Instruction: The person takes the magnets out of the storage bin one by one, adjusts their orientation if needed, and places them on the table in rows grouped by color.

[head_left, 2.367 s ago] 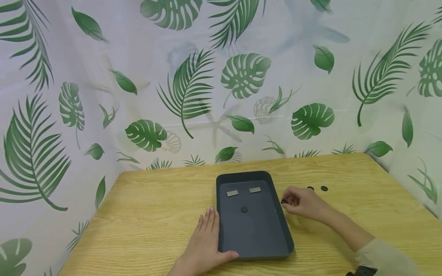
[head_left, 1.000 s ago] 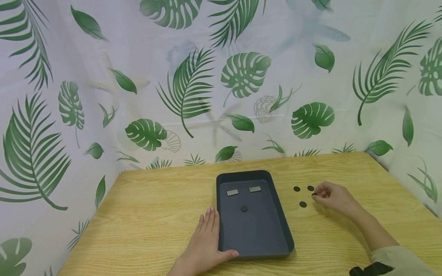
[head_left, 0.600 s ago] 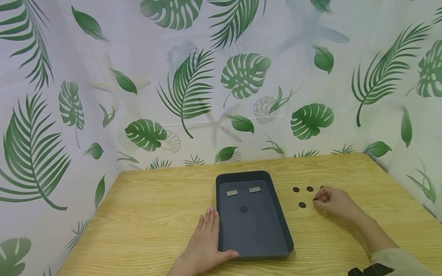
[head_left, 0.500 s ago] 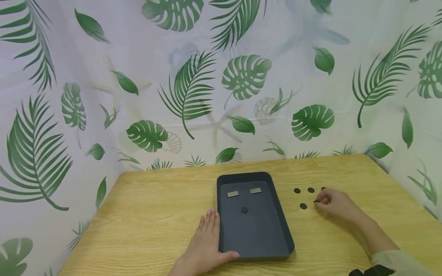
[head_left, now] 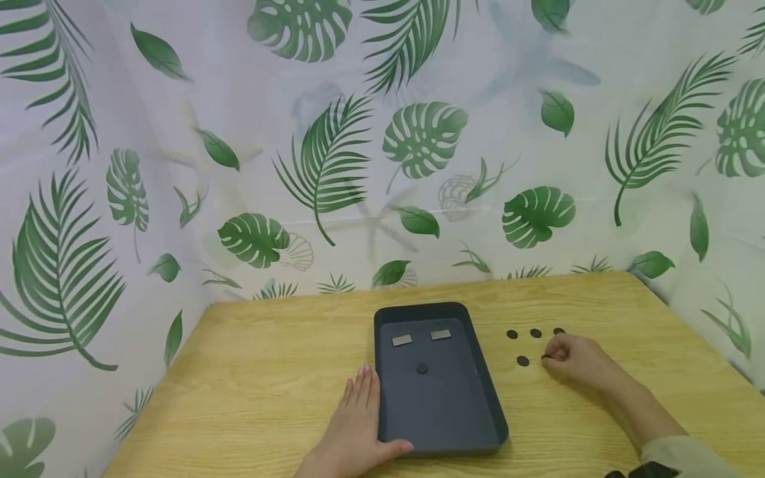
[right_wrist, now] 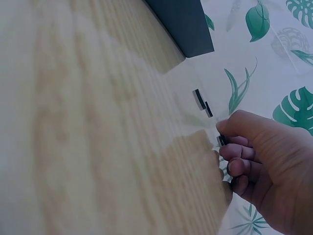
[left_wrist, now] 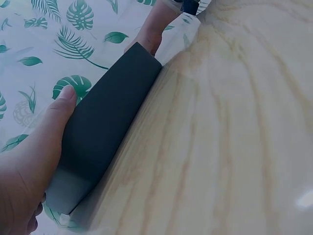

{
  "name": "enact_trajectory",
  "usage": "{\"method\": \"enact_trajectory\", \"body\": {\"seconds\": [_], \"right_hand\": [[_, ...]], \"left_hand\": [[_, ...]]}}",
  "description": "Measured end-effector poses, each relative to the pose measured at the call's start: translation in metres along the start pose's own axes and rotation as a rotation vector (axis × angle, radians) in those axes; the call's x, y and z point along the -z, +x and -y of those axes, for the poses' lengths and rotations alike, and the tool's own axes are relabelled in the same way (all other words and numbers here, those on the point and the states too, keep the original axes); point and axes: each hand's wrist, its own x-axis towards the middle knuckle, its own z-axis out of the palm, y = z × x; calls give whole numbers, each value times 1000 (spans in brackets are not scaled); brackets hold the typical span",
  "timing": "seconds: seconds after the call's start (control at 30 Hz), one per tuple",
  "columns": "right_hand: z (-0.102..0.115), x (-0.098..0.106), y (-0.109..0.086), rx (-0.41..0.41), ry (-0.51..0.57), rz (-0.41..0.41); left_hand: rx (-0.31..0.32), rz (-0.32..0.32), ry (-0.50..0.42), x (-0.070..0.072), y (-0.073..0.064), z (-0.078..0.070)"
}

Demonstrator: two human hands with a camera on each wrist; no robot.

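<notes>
My right hand point(head_left: 576, 360) pinches a small black disc point(right_wrist: 221, 141) between thumb and fingers, low over the table right of the tray. Around it on the wood lie a black disc point(head_left: 522, 361) just to its left and three more in a row behind, one of them a disc point(head_left: 558, 331) partly covered by the hand. With straight fingers, my left hand point(head_left: 352, 425) rests along the left side of the dark grey tray point(head_left: 442, 446), its thumb over the near corner. Inside the tray sit two silver rectangular plates point(head_left: 402, 340) and one black disc point(head_left: 422, 368).
The wooden table point(head_left: 257, 372) runs back to a hanging white cloth point(head_left: 358, 166) printed with green leaves. In the left wrist view the tray's outer wall point(left_wrist: 107, 112) stands upright on the table. A dark band point(head_left: 654, 470) shows at the right sleeve.
My right hand has moved from beside the tray rightward, leaving a disc on the table there. It now holds another disc, drawn slightly nearer. The left hand and the tray stay put.
</notes>
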Motion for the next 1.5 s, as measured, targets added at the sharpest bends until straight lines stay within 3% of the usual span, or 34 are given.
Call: {"method": "enact_trajectory", "body": {"seconds": [0.53, 0.87, 1.13, 1.5], "right_hand": [[-9, 1, 4, 19, -19, 44], [-9, 4, 0, -88, 75, 55], [-5, 8, 3, -75, 137, 96], [9, 14, 7, -47, 55, 90]], "left_hand": [[9, 26, 3, 1, 2, 1], [-4, 15, -1, 2, -3, 0], [-1, 2, 26, 2, -3, 1], [17, -2, 38, -1, -2, 3]]}}
